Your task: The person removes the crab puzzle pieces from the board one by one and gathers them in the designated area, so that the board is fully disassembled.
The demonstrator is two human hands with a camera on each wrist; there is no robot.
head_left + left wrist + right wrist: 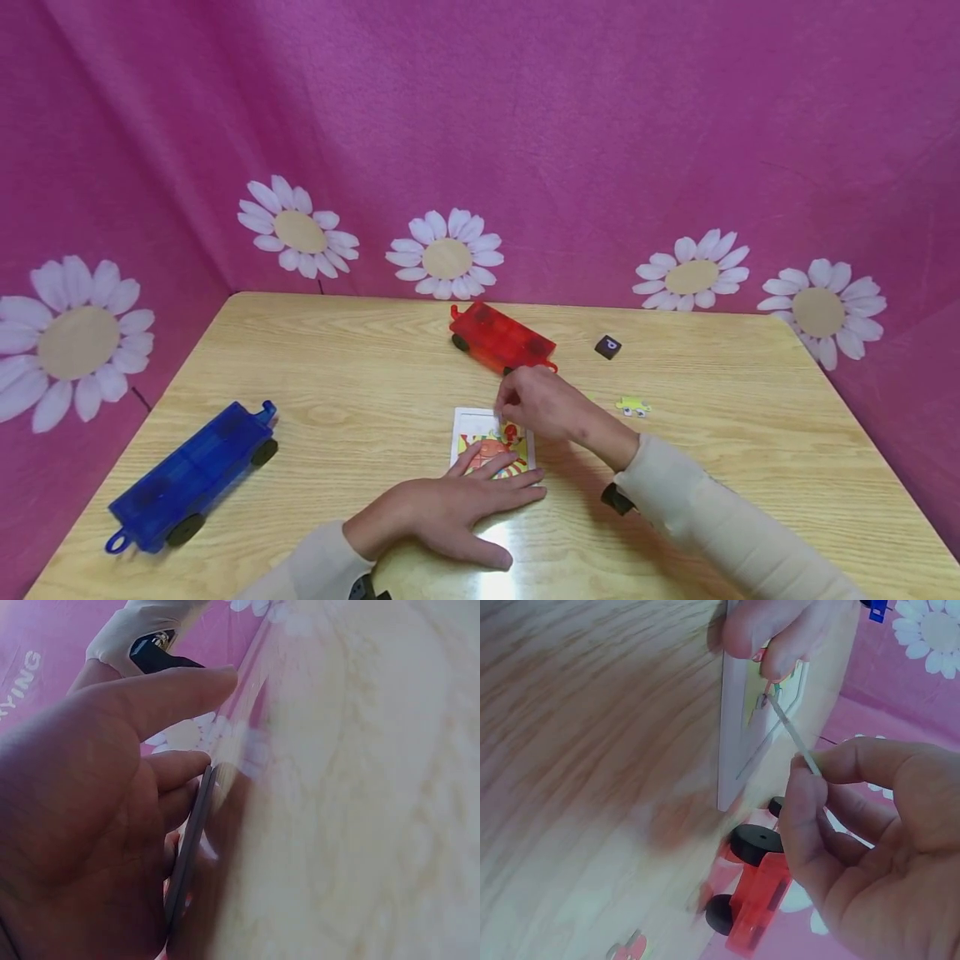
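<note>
A small white-framed picture puzzle [462, 427] lies on the table, its bright red and yellow picture partly covered by my hands. My left hand [456, 507] rests on its near part with fingers spread; in the left wrist view the board's thin edge [191, 855] shows beneath the fingers. Between thumb and index finger, my right hand [542, 402] pinches a flat puzzle piece [511, 432]. The right wrist view shows this piece [795, 740] edge-on and tilted, its far end at the picture close to the left fingertips. Whether it sits in place I cannot tell.
Behind the right hand stands a red toy wagon [498, 333]; a blue toy wagon [191, 479] is at the left. Right of the hands lie a small yellow car-shaped piece [633, 406] and a black tile [608, 347]. A pink flowered cloth [525, 150] hangs behind the table.
</note>
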